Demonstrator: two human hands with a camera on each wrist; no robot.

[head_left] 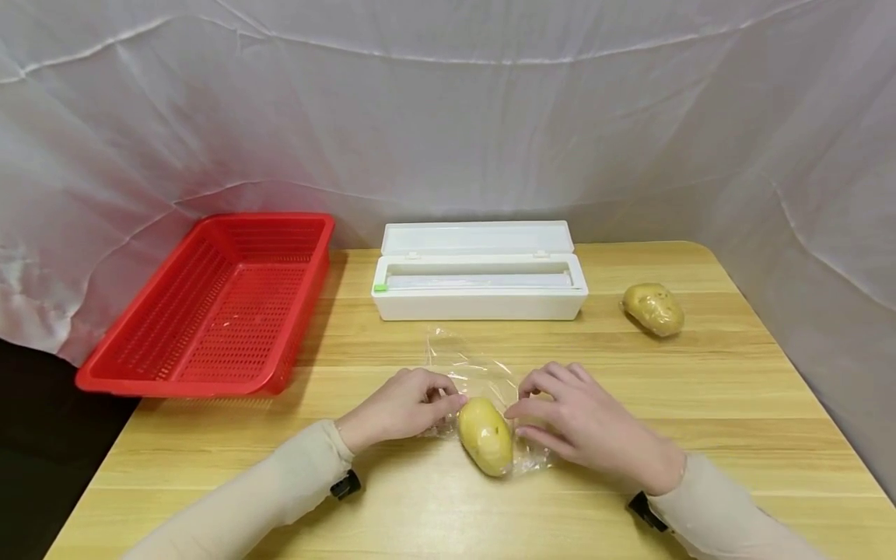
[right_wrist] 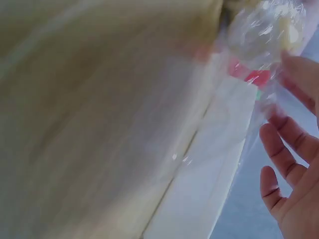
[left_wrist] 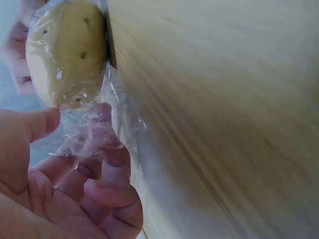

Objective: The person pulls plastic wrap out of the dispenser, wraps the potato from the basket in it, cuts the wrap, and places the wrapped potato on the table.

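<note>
A yellow potato [head_left: 485, 437] lies on the table on a sheet of clear cling film [head_left: 472, 373]. Part of the film covers it in the left wrist view. My left hand [head_left: 406, 408] is at its left, thumb tip by the potato's upper end. Film lies over that hand's fingertips [left_wrist: 102, 112], with a gap between thumb and index finger. To the right of the potato is my right hand [head_left: 577, 420], its thumb and fingers apart beside the film. In the right wrist view loose film [right_wrist: 219, 129] hangs near those fingers [right_wrist: 279, 149].
An open white cling film box [head_left: 479, 306] stands behind the hands, its lid [head_left: 477, 237] tipped back. At the back right sits another potato [head_left: 654, 309], wrapped in film. A red plastic basket [head_left: 297, 334] stands at the left, overhanging the table's [head_left: 700, 404] left edge.
</note>
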